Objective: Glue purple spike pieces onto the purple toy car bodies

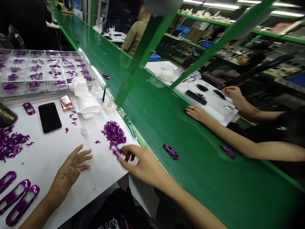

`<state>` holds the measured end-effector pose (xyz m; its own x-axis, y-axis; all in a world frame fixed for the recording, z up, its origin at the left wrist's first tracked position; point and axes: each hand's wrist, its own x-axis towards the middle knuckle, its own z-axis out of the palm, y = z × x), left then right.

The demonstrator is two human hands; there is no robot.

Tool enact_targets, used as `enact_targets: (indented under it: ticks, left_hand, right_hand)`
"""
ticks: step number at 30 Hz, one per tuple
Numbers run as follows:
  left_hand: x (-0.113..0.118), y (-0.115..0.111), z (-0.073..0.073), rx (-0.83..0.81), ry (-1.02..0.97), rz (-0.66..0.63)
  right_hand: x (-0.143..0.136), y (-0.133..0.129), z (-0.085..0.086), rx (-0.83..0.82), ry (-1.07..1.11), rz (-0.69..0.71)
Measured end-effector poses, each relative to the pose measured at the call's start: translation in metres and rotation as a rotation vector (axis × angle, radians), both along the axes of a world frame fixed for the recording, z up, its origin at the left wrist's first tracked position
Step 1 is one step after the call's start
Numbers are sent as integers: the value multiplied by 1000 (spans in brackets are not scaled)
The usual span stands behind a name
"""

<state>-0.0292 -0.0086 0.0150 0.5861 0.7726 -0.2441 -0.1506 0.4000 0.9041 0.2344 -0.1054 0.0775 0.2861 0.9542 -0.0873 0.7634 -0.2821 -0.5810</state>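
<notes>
My left hand point(69, 171) hovers over the white table point(95, 171), fingers spread, with nothing in it. Between the thumb and fingers of my right hand point(140, 162) is a small purple car shell point(116, 150), slightly blurred. That shell is beside a heap of small purple pieces point(114, 133). Several larger purple car shells point(22, 203) lie at the lower left, below another purple heap point(10, 143). One purple shell point(29, 108) rests left of a black phone point(50, 117).
A green conveyor point(152, 117) runs diagonally past the table, carrying purple cars point(171, 151). A green cutter point(130, 127) lies on its edge. Clear compartment trays point(45, 71) stand at the back left. A person's arm point(221, 133) reaches over the conveyor from the right.
</notes>
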Motion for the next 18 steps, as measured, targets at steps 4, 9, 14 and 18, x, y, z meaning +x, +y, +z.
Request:
enact_targets:
  ticks: [4,9,14,18]
  left_hand:
    - [1,0,1,-26,21,25]
    - [2,2,5,-61,69,50]
    - [3,0,8,-53,102,55]
    - [2,-2,8,-36,74,40]
  right_hand:
    - [88,-17,-23,-68,-311,-635]
    - [132,-95,-45,-67,-368,-878]
    - [120,-151,-63,-8,-290,-875]
    - [108,-143,-69,116,-236,-888]
